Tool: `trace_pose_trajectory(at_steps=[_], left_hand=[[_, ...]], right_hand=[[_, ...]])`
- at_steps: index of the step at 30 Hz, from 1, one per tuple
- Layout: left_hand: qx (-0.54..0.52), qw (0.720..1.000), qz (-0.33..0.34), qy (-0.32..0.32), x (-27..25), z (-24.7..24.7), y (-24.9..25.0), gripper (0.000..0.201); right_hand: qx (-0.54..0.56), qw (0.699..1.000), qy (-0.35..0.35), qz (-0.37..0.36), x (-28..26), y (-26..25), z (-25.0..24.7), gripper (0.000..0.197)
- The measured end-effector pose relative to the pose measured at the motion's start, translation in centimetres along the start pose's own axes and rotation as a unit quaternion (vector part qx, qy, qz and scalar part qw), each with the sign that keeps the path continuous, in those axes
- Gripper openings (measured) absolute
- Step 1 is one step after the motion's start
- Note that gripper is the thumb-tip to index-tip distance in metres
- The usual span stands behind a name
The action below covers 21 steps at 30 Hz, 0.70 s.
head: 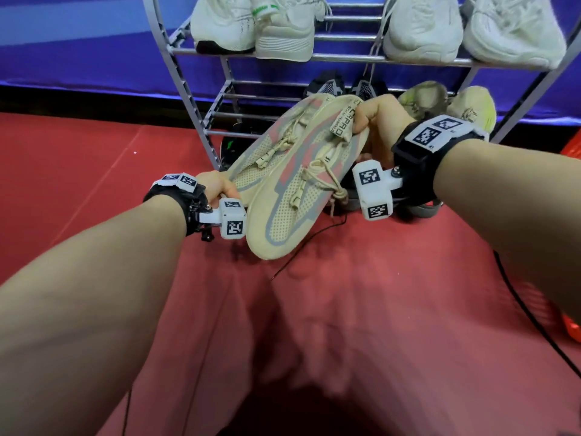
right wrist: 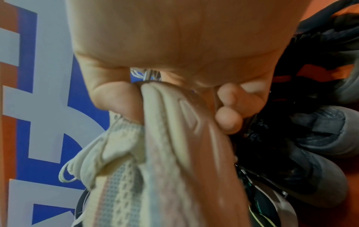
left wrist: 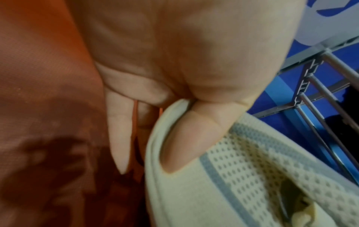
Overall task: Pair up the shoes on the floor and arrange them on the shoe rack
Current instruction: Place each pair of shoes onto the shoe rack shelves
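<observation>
Two cream mesh sneakers with pink and grey stripes are held side by side in the air in front of the shoe rack (head: 188,99), toes toward me. My left hand (head: 217,187) grips the toe of the left sneaker (head: 267,152). In the left wrist view its thumb (left wrist: 194,138) lies on the mesh toe (left wrist: 252,176), with the fingers underneath. My right hand (head: 377,118) pinches the heel end of the right sneaker (head: 301,209) at the pull tab. The right wrist view shows its thumb (right wrist: 116,96) and fingertips (right wrist: 229,121) clamping that heel (right wrist: 174,153).
Two pairs of white sneakers (head: 251,26) (head: 471,29) fill the rack's top shelf. The shelf below holds black shoes (head: 342,84) and a yellow-green pair (head: 452,102). Dark grey shoes (head: 418,209) (right wrist: 310,153) lie on the red floor under my right wrist. A black cable (head: 314,243) trails there.
</observation>
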State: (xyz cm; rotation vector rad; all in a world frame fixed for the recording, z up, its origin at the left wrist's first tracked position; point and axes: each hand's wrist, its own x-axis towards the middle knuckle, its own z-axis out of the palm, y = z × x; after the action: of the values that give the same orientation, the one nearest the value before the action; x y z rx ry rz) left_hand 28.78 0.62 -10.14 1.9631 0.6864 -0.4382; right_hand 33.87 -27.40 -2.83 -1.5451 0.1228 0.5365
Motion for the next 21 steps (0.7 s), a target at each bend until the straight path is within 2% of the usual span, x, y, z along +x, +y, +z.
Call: trace_pose_trajectory(at_steps=[3,5,7,9,11,13,15,17,21], left_hand=[[-0.01,0.998,0.014,-0.063,-0.9,0.0,-0.5,0.016],[-0.061,0.99,0.009,-0.131,-1.2,0.0,-1.3,0.048],[-0.109,0.981,0.003,-0.162,-1.8,0.2,-1.2,0.051],[-0.17,0.975,-0.005,-0.146,-2.1,0.3,-0.9,0.037],[-0.24,0.962,0.015,-0.127,-2.6,0.2,-0.2,0.019],[-0.335,0.933,0.021,-0.127,-2.5,-0.3,0.2,0.023],[-0.404,0.907,0.026,-0.119,-1.9,-1.1,0.5,0.042],[-0.413,0.901,0.042,-0.123,-1.7,-1.6,1.1,0.053],[-0.42,0.899,0.068,-0.102,-1.9,-0.2,3.0,0.048]], right_hand=[[-0.021,0.998,0.05,0.02,-0.5,-0.5,-0.1,0.03],[-0.031,0.997,0.065,0.027,-0.7,-0.3,-0.7,0.034],[-0.044,0.995,0.076,0.036,-0.8,-0.4,-0.8,0.042],[-0.037,0.993,0.107,0.03,-1.0,-0.7,-0.6,0.05],[-0.018,0.99,0.142,0.018,-0.8,-1.1,-0.5,0.066],[0.012,0.986,0.165,0.011,-0.4,-1.3,-0.7,0.081],[0.056,0.983,0.175,0.008,-0.2,-1.4,-0.5,0.076],[0.1,0.978,0.184,0.002,-0.2,-1.4,0.3,0.068],[0.161,0.971,0.179,-0.003,-0.6,-1.1,2.8,0.053]])
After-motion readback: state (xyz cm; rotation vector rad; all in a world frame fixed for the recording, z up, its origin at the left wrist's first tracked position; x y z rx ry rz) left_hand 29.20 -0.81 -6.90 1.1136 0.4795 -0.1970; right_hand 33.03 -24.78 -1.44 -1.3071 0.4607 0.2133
